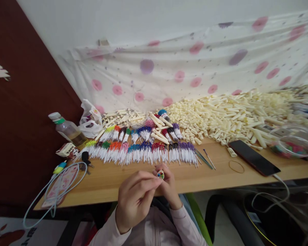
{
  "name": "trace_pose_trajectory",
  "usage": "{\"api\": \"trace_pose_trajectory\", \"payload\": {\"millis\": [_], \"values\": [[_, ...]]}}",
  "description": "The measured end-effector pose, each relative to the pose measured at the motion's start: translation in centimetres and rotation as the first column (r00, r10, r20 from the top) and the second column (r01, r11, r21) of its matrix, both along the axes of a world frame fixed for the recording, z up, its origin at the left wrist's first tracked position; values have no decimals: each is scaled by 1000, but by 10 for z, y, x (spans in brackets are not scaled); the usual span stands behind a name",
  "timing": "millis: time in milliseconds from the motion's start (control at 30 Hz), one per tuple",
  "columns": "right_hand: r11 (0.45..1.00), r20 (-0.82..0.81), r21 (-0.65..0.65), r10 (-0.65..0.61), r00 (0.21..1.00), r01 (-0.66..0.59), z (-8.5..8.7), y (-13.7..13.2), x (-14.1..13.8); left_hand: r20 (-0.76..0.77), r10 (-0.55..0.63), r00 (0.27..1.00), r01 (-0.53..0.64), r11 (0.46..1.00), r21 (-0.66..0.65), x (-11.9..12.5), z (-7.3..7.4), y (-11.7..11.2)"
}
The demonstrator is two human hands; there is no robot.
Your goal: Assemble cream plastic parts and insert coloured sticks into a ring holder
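My right hand [170, 188] is closed around a short, pale pen barrel [162, 172] just above the table's front edge. The barrel's round open end faces me, and coloured tips in green, orange and blue show inside it. My left hand [136, 194] is closed, its fingertips drawn together against the rim of that opening; whatever they may pinch is hidden. Beyond my hands lies a row of white ink refills [141, 153] with coloured ends, sorted by colour. Bundled refills [144, 134] stand behind the row.
Cream plastic pen parts [220, 114] are heaped along the wall. Tweezers [204, 159], a loose refill [209, 159], a rubber band [236, 166] and a phone [254, 157] lie to the right. At left are a bottle [66, 128], keys [85, 158] and a coiled cable [45, 186].
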State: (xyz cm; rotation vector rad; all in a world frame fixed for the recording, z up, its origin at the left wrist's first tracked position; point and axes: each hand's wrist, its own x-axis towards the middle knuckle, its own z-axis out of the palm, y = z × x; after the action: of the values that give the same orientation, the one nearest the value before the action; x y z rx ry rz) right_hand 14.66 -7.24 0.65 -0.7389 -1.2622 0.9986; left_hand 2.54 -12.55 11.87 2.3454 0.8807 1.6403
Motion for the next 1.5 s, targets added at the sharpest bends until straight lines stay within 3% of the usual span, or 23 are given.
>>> {"api": "trace_pose_trajectory", "payload": {"millis": [400, 567, 733, 1067, 1167, 1300, 1400, 1500], "values": [[1000, 14, 13, 12, 1000, -12, 0, -1, 2, -10, 31, 999, -30, 998, 57, 1, -8, 6], [1000, 19, 24, 15, 1000, -16, 0, 0, 2, -104, 14, 995, -5, 996, 90, 2, -13, 8], [1000, 24, 8, 4, 1000, -4, -2, 1, 1, -187, 109, 976, -102, 994, 51, 5, -20, 14], [1000, 32, -20, -5, 999, 6, -4, 4, 0, -131, 252, 959, -228, 958, 174, 3, -41, 25], [999, 35, -37, -24, 999, 25, -4, 5, 1, -205, 213, 955, -197, 976, 93, 1, -51, 29], [997, 70, -50, -47, 996, 50, -6, 7, -1, -69, 133, 989, -142, 977, -157, 5, -63, 38], [997, 118, -56, -44, 992, 50, -7, 6, -6, -14, 13, 1000, -18, 909, -417, 9, -68, 50], [998, 180, -57, -11, 984, 21, -5, 4, -3, 85, -79, 993, 113, 839, -532, 7, -68, 66]]}}
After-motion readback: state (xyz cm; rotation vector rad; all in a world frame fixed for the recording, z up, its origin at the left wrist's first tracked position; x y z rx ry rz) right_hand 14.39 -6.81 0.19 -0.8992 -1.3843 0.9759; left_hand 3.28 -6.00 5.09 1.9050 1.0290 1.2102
